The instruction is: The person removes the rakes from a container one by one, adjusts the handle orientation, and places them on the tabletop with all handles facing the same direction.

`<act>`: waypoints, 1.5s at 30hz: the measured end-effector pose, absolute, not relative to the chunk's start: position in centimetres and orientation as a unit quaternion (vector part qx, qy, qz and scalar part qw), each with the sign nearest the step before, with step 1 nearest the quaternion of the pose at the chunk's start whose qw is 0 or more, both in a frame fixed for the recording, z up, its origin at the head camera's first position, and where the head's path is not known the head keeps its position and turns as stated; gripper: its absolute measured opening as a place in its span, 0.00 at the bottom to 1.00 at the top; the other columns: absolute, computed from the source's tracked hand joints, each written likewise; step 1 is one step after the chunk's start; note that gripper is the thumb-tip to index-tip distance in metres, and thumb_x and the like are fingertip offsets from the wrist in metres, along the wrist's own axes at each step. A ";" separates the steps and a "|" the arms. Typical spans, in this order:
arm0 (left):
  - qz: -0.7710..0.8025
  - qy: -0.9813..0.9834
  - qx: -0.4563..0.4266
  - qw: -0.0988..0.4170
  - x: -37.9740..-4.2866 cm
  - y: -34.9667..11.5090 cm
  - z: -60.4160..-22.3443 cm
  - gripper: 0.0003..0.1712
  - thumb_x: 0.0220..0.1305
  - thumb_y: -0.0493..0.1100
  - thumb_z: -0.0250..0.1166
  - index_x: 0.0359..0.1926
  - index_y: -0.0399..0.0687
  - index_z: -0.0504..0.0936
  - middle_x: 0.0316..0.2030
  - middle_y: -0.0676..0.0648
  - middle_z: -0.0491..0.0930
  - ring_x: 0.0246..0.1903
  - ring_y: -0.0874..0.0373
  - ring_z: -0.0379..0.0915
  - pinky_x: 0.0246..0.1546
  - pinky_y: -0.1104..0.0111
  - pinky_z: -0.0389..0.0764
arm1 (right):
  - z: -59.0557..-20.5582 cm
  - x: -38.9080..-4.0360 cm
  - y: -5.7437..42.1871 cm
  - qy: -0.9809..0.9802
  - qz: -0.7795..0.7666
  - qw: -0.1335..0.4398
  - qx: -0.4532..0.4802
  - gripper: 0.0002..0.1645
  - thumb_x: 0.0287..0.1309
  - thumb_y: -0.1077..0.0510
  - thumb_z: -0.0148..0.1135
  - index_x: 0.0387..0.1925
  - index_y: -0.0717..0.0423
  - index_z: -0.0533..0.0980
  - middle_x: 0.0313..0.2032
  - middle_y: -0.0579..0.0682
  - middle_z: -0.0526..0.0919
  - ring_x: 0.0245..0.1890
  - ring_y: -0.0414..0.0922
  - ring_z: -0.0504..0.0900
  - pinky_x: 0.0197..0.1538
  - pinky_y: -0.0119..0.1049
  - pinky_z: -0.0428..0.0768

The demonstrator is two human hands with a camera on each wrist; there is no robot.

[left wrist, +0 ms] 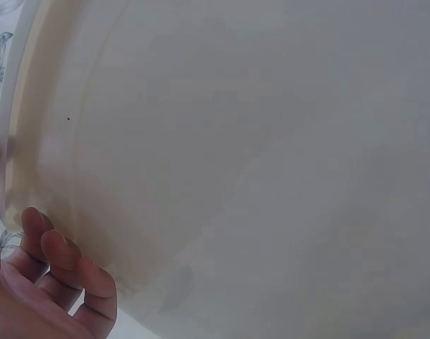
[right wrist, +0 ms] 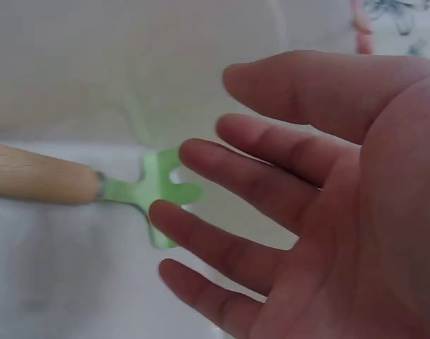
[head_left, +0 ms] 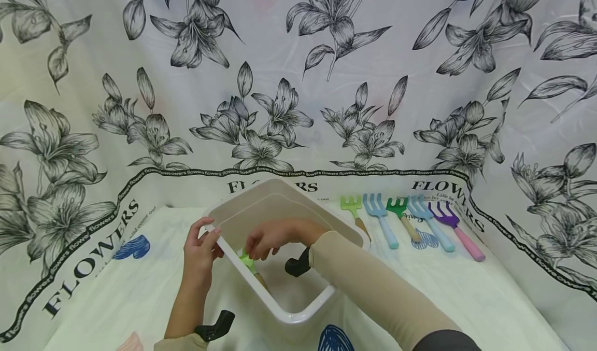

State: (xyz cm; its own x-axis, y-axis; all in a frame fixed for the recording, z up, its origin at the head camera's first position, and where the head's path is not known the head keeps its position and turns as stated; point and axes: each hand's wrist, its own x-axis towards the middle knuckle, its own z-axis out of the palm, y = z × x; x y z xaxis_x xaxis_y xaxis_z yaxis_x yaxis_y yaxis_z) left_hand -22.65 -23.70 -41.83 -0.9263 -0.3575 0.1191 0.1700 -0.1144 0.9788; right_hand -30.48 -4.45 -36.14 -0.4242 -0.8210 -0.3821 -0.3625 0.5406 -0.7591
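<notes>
A white plastic bin (head_left: pixel 295 317) stands tilted on the table. My left hand (head_left: pixel 201 247) grips its left rim, thumb on the edge; in the left wrist view, curled fingers (left wrist: pixel 63 254) lie against the bin's outer wall. Inside the bin is a light green hand fork (head_left: pixel 246 260) with a wooden handle. My right hand (head_left: pixel 275 236) reaches into the bin just above that fork. The right wrist view shows the right hand's fingers (right wrist: pixel 250 183) spread and loosely extended, in front of the fork's green tines, holding nothing. Whether they touch it I cannot tell.
Right of the bin lies a row of hand forks: a light green one (head_left: pixel 352 205), a blue one (head_left: pixel 381 219), a dark green one (head_left: pixel 403 219), another blue one (head_left: pixel 431 221) and a purple one with a pink handle (head_left: pixel 459 230). A flower-printed cloth (head_left: pixel 280 40) hangs behind.
</notes>
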 end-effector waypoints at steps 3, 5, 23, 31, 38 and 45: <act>-0.742 -0.642 0.071 0.180 -22.7 -23.7 -41.7 0.18 0.71 0.40 0.58 0.59 0.48 0.68 0.24 0.52 0.77 0.21 0.59 0.68 0.25 0.70 0.73 | -36.4 -30.2 -4.5 0.788 -0.270 0.412 -0.370 0.16 0.61 0.57 0.60 0.50 0.57 0.77 0.40 0.43 0.81 0.43 0.46 0.81 0.48 0.47 0.77; -0.743 -0.641 0.069 0.180 -22.7 -23.6 -41.7 0.18 0.71 0.40 0.58 0.59 0.47 0.68 0.24 0.51 0.77 0.21 0.59 0.68 0.25 0.70 0.73 | -36.7 -30.0 -4.6 0.784 -0.257 0.432 -0.363 0.14 0.61 0.57 0.60 0.49 0.55 0.77 0.41 0.43 0.81 0.45 0.48 0.81 0.50 0.48 0.76; -0.737 -0.650 0.063 0.172 -22.4 -23.2 -41.5 0.18 0.71 0.41 0.58 0.59 0.47 0.67 0.24 0.52 0.77 0.21 0.58 0.67 0.25 0.69 0.71 | -38.3 -29.5 -4.3 0.789 -0.166 0.506 -0.307 0.20 0.62 0.54 0.61 0.56 0.45 0.75 0.45 0.42 0.78 0.48 0.48 0.79 0.52 0.47 0.75; -0.747 -0.638 0.056 0.176 -22.3 -23.4 -41.4 0.18 0.71 0.39 0.57 0.59 0.45 0.67 0.22 0.52 0.75 0.20 0.59 0.65 0.24 0.69 0.70 | -37.6 -29.3 -4.3 0.823 -0.138 0.469 -0.289 0.24 0.62 0.53 0.63 0.59 0.48 0.74 0.48 0.42 0.77 0.45 0.52 0.81 0.50 0.48 0.76; -0.754 -0.631 0.046 0.175 -22.3 -23.5 -41.7 0.17 0.71 0.39 0.58 0.58 0.47 0.67 0.22 0.53 0.75 0.20 0.59 0.65 0.24 0.69 0.70 | -37.6 -29.5 -4.1 0.835 -0.151 0.460 -0.262 0.21 0.61 0.55 0.63 0.57 0.50 0.75 0.50 0.45 0.77 0.41 0.55 0.82 0.50 0.50 0.77; -0.752 -0.634 0.049 0.173 -22.3 -23.6 -41.8 0.18 0.71 0.41 0.58 0.59 0.47 0.67 0.23 0.53 0.76 0.21 0.59 0.66 0.25 0.69 0.70 | -38.4 -29.3 -4.0 0.817 -0.186 0.491 -0.237 0.17 0.60 0.57 0.64 0.52 0.47 0.78 0.55 0.48 0.73 0.42 0.57 0.79 0.53 0.51 0.75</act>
State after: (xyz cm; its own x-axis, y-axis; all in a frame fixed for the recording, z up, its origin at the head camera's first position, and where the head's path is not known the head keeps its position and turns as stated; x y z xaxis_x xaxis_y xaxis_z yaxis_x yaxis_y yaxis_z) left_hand -22.27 -23.64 -41.75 -0.9351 -0.3228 0.1466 0.1993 -0.1366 0.9704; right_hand -29.28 -4.02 -38.40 -0.4053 -0.5699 -0.7148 -0.2045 0.8186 -0.5367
